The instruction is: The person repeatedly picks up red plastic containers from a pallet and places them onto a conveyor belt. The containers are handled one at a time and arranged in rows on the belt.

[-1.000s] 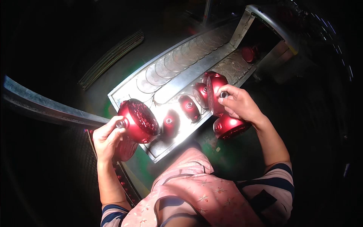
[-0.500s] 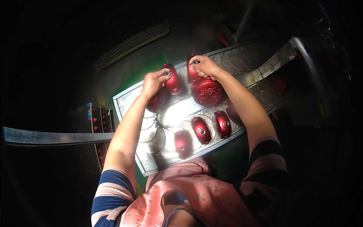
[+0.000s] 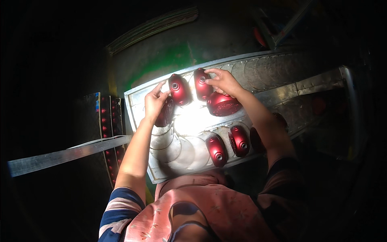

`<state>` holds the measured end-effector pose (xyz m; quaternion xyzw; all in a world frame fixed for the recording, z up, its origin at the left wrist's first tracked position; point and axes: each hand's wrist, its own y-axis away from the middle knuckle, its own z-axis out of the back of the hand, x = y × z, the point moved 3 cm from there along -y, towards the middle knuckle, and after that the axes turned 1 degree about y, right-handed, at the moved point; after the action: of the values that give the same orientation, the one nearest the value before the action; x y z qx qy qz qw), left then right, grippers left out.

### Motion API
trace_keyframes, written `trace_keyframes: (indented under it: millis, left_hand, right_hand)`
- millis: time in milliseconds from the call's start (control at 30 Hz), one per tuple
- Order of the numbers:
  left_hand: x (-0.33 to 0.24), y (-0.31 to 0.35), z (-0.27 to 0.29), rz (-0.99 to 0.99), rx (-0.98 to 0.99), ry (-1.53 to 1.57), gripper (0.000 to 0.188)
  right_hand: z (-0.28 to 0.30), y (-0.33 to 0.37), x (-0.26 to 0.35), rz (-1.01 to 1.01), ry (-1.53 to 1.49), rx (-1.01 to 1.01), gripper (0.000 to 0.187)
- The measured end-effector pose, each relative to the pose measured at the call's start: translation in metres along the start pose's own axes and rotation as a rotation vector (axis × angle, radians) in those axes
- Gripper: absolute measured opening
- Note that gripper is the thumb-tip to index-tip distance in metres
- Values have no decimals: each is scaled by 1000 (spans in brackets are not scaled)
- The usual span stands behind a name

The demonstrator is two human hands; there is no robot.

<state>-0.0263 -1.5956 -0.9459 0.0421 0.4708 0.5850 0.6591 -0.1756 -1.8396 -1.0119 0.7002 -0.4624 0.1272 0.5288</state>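
Observation:
Two glossy red rounded housings with metal-ringed fittings stand side by side at the far side of the metal conveyor (image 3: 177, 157). My left hand (image 3: 154, 101) is beside the left housing (image 3: 179, 92), thumb and forefinger apart, the thumb close to its edge. Below that thumb a darker red housing (image 3: 164, 113) stands partly behind the hand. My right hand (image 3: 225, 82) is at the right housing (image 3: 201, 85), its thumb by the fitting and its forefinger at the top edge, spread apart. Under the right hand another red housing (image 3: 223, 105) shows a rough, dark face.
In the near lane stand a red housing (image 3: 217, 151), a second one (image 3: 239, 141) and others partly behind my right forearm. A metal rail (image 3: 68, 155) reaches in from the left. Racks of red parts (image 3: 105, 133) stand left; a flat stack (image 3: 153, 30) lies beyond.
Both hands have loosened from the fittings of the two far housings, the left drawing off to the side. Housings in the near lane have shifted right. The view has turned slightly.

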Motion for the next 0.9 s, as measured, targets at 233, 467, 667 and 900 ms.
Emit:
trace_keyframes:
  millis: [233, 467, 667, 900]
  left_hand:
    - [13, 91, 44, -98, -481, 458, 33]
    - [90, 179, 87, -131, -706, 465, 30]
    - [183, 296, 200, -191, -583, 510, 28]
    - [320, 613, 484, -577, -193, 304, 23]
  right_hand:
    - [24, -3, -16, 412, -162, -500, 25]
    - [-91, -17, -76, 501, 174, -786, 19]
    - [-268, 59, -67, 721, 75, -743, 33]
    - [-715, 320, -90, 1019, -38, -718, 30]
